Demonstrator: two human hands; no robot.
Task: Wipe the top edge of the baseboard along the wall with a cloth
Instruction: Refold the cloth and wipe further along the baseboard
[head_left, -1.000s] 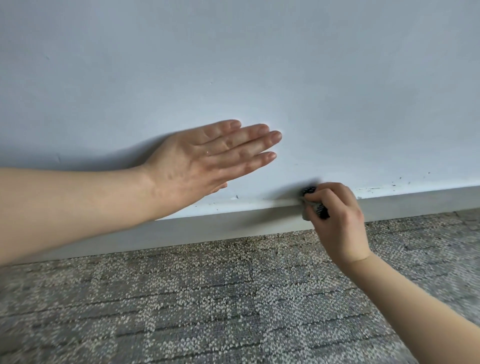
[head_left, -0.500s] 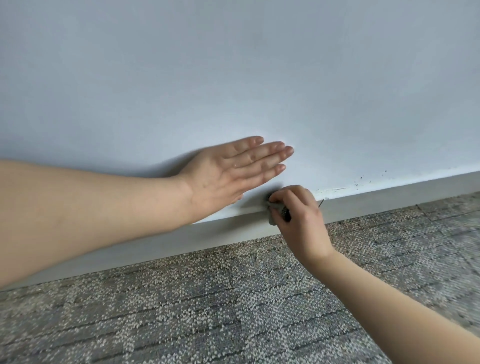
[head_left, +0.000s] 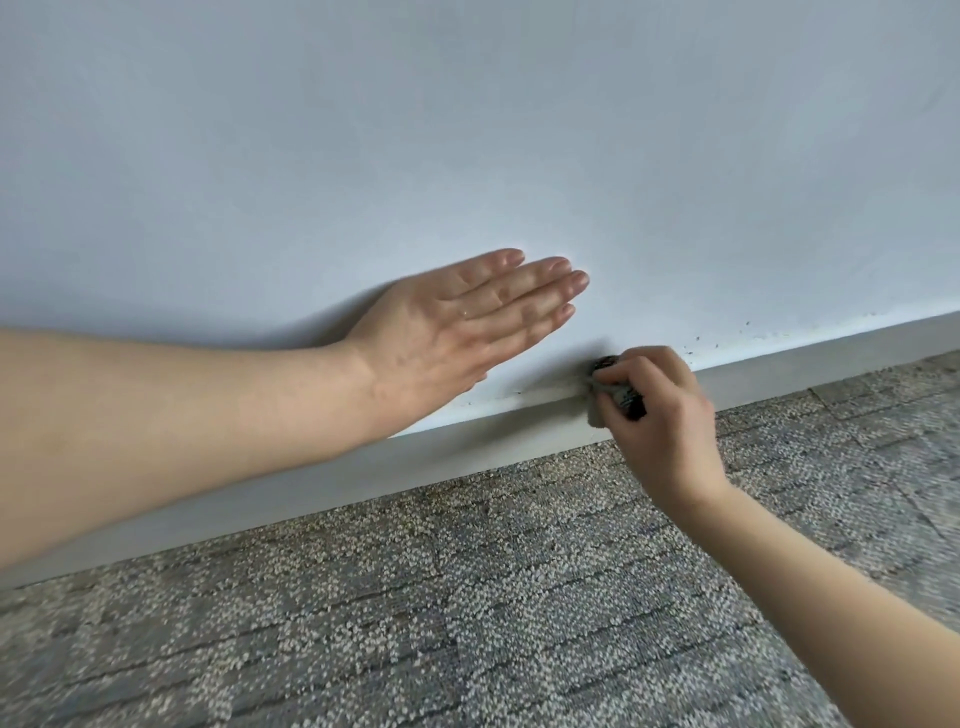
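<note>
Baseboard (head_left: 467, 457), pale grey, runs slantwise from lower left to upper right, where the white wall (head_left: 467, 130) meets the carpet (head_left: 467, 597). Its top edge lies free to the right of the right hand (head_left: 660, 415), as far as the edge of the view. Small dark specks (head_left: 696, 340) dot the wall just above that stretch. To the left, the edge runs bare for a short way and then disappears behind the left hand (head_left: 457, 332) and forearm.

The right hand grips a small dark cloth (head_left: 621, 392), fingers curled round it, and presses it on the baseboard's top edge. The left hand lies flat against the wall just above the baseboard, fingers straight and together, holding nothing. Its fingertips point toward the cloth, a little apart from it. Grey speckled carpet fills the foreground.

Half a second ago the cloth sat almost beneath the left fingertips; now it is farther to the right of them.
</note>
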